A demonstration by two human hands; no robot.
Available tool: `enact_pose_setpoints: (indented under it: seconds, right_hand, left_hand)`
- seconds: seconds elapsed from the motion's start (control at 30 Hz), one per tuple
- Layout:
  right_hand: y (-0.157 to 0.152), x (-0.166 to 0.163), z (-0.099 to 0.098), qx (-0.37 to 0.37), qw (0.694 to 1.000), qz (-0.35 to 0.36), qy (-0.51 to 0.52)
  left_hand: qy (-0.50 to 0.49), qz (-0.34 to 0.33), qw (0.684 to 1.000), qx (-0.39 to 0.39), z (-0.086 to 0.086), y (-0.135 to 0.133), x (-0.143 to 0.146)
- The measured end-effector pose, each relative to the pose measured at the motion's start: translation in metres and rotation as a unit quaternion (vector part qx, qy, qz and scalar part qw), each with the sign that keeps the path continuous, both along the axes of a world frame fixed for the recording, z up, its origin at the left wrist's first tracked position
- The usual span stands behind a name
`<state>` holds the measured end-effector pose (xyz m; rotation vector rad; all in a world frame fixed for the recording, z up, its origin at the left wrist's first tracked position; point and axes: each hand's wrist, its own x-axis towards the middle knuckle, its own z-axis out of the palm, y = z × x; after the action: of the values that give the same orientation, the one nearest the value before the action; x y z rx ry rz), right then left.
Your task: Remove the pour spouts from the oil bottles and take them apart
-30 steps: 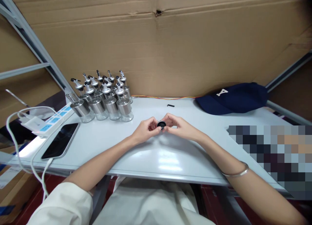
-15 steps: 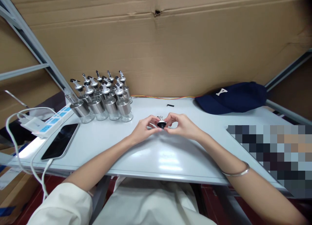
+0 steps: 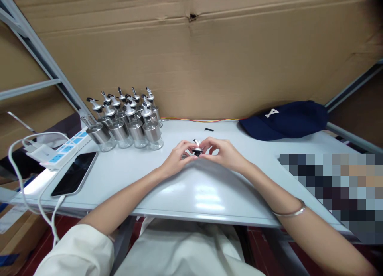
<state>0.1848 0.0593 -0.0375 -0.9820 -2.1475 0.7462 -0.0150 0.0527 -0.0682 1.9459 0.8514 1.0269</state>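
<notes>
A second ago the pourer showed its black underside; now it is turned so the spout points up and the black stopper down. It is held over the middle of the desk, nearer the back edge than the front. The left hand and right hand both pinch it between thumb and curled fingers. Toward the back right corner, a navy cap reads "Y".
</notes>
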Motion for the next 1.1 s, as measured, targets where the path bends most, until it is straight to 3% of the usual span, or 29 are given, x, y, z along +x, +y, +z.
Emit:
enact_pose_setpoints:
  seconds: [0.33,0.43,0.53,0.6,0.67,0.87,1.1]
  right_hand:
    - [0.000,0.001,0.005,0.004,0.998,0.007,-0.065]
    - [0.020,0.003,0.006,0.028,0.988,-0.104,-0.111]
    - [0.050,0.006,0.002,0.050,0.936,-0.246,-0.246]
    - [0.068,0.008,-0.002,0.035,0.903,-0.298,-0.309]
    - [0.083,0.009,-0.007,0.020,0.889,-0.320,-0.328]
    - [0.093,0.007,-0.017,-0.005,0.882,-0.329,-0.336]
    - [0.054,-0.002,-0.010,0.012,0.915,-0.268,-0.300]
  left_hand:
    - [0.005,-0.010,1.000,0.016,-0.008,0.001,0.001]
    - [0.019,-0.013,1.000,0.017,-0.008,0.000,0.001]
    - [0.031,-0.029,0.999,0.002,-0.009,-0.001,0.002]
    - [0.036,-0.039,0.999,-0.003,-0.009,-0.002,0.003]
    - [0.039,-0.044,0.998,-0.001,-0.008,-0.003,0.003]
    - [0.037,-0.037,0.999,-0.001,-0.004,-0.004,0.003]
    - [0.005,-0.022,1.000,-0.019,-0.006,-0.002,0.004]
